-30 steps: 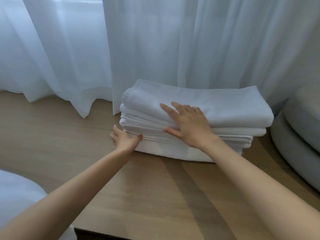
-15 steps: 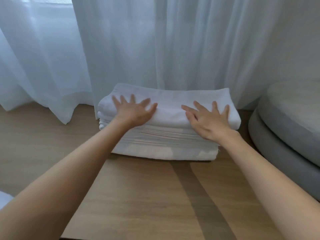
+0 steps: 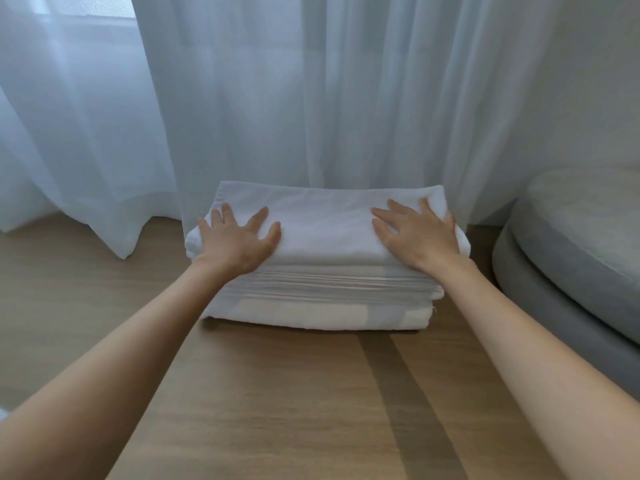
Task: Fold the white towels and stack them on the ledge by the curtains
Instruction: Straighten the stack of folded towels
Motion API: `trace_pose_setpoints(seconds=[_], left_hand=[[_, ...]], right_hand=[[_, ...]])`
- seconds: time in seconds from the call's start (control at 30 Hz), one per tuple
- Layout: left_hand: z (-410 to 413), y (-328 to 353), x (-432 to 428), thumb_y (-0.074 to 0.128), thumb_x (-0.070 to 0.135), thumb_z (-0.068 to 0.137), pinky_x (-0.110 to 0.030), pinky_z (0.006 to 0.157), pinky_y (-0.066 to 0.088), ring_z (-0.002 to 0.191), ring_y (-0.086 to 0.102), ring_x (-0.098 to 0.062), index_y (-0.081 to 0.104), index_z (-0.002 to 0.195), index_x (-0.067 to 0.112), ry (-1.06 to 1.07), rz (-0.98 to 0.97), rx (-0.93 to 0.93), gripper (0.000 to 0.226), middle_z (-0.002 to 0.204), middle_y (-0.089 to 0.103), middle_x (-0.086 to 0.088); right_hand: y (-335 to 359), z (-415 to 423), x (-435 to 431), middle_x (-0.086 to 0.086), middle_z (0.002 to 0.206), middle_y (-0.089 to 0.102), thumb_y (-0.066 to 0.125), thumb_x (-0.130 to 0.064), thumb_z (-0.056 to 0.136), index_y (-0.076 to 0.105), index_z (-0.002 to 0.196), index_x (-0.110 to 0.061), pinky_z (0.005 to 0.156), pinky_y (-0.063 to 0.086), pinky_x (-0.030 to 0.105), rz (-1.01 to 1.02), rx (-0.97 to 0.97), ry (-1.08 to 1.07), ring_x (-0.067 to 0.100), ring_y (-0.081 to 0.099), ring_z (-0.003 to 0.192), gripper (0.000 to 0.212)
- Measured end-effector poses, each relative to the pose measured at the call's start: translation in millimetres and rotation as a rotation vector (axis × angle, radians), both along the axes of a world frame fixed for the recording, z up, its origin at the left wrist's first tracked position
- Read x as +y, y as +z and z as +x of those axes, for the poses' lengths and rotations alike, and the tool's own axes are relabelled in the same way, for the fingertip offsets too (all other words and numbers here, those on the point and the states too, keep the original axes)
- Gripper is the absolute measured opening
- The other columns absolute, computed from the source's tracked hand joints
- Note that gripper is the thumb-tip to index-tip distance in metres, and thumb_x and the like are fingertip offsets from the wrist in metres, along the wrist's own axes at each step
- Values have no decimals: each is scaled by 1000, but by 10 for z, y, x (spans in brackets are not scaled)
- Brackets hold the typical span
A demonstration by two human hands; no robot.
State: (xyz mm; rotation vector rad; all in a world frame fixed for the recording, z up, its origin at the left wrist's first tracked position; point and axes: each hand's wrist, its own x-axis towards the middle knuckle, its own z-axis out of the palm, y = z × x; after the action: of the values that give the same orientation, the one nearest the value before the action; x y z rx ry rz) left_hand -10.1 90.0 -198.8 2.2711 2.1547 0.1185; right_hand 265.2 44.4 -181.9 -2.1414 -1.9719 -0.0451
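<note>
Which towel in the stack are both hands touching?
The topmost towel: the left hand and right hand lie flat on its upper face, fingers spread. The lower towels show only their front edges.

The left hand [image 3: 239, 240] and right hand [image 3: 419, 237] are covering the near corners of the top towel [image 3: 325, 223], their palms facing down out of sight. The left forearm [image 3: 104, 375] is hiding the near left corner of the stack [image 3: 329, 289], whose thin middle layers are blurring together, too fine to count. The stack is hiding the hem of the curtains [image 3: 311, 98] behind it. The curtains are veiling the window [image 3: 86, 8] to a pale blur. The picture's edges are cutting off both forearms, the ledge [image 3: 277, 393] and the grey cushion [image 3: 571, 254].
</note>
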Motion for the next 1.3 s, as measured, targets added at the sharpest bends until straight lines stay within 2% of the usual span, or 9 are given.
trace_pose_setpoints(seconds=[0.1, 0.17, 0.3, 0.4, 0.6, 1.0, 1.13, 1.23, 1.3], left_hand=[[83, 79, -72, 11, 56, 95, -56, 113, 5, 140, 19, -38, 24, 147, 35, -50, 77, 56, 58, 153, 22, -20], [221, 135, -143, 12, 49, 97, -55, 111, 20, 129, 38, -35, 38, 138, 30, -212, 149, 18, 53, 139, 42, -14], [746, 199, -301, 15, 75, 85, -51, 109, 24, 134, 33, -30, 25, 145, 40, -480, 77, -68, 71, 148, 33, -4], [1105, 156, -366, 24, 87, 72, -51, 110, 22, 138, 24, -32, 11, 148, 41, -616, 156, 53, 90, 155, 18, -10], [1511, 93, -325, 49, 84, 66, -46, 105, 31, 135, 29, -30, 6, 150, 38, -793, 282, 90, 106, 156, 17, -6], [1441, -17, -297, 62, 70, 70, -46, 98, 36, 128, 41, -23, 22, 146, 37, -766, 284, -29, 93, 150, 34, 1], [1394, -11, -373, 61, 73, 68, -46, 98, 35, 130, 38, -23, 21, 147, 37, -773, 304, -25, 95, 151, 32, 2], [1290, 45, -389, 55, 81, 64, -46, 101, 32, 137, 29, -21, 15, 149, 38, -774, 271, -25, 103, 154, 26, 4], [1200, 54, -399, 51, 85, 59, -48, 107, 26, 142, 22, -22, 11, 149, 40, -723, 260, -31, 108, 156, 21, 3]], right_hand=[[-112, 122, -272, -5, 150, 38, 42, -53, 94, 60, 123, -34, 110, 20, 43, 412, 106, -52, 20, 30, 138, 39], [-260, 226, -482, -1, 154, 27, 57, -56, 86, 53, 129, -34, 110, 23, 37, 558, 346, -28, 19, 23, 140, 49], [-615, 342, -770, -13, 153, 18, 83, -43, 61, 11, 143, -45, 114, 27, 32, 466, 913, 118, 2, 22, 140, 110], [-883, 345, -823, -16, 153, 22, 89, -34, 57, 2, 144, -50, 110, 33, 33, 367, 1130, 26, 4, 29, 139, 124], [-1173, 220, -725, -4, 116, 59, 87, -36, 63, 49, 129, -17, 67, 48, 11, 102, 1183, -198, 12, 59, 105, 78], [-1183, 253, -899, -7, 101, 65, 80, -35, 72, 62, 104, -20, 69, 43, 16, -14, 1159, -154, 3, 58, 93, 40], [-970, 477, -956, -1, 114, 63, 74, -22, 79, 62, 111, -19, 88, 48, 26, -210, 1060, -127, 11, 58, 103, 35], [-724, 625, -951, 3, 133, 55, 55, -8, 91, 55, 127, -17, 86, 44, 13, 31, 1131, -185, 10, 53, 112, 37], [-528, 550, -844, 1, 144, 45, 41, -23, 101, 44, 141, -17, 105, 34, 22, 179, 1304, -184, 13, 43, 130, 40]])
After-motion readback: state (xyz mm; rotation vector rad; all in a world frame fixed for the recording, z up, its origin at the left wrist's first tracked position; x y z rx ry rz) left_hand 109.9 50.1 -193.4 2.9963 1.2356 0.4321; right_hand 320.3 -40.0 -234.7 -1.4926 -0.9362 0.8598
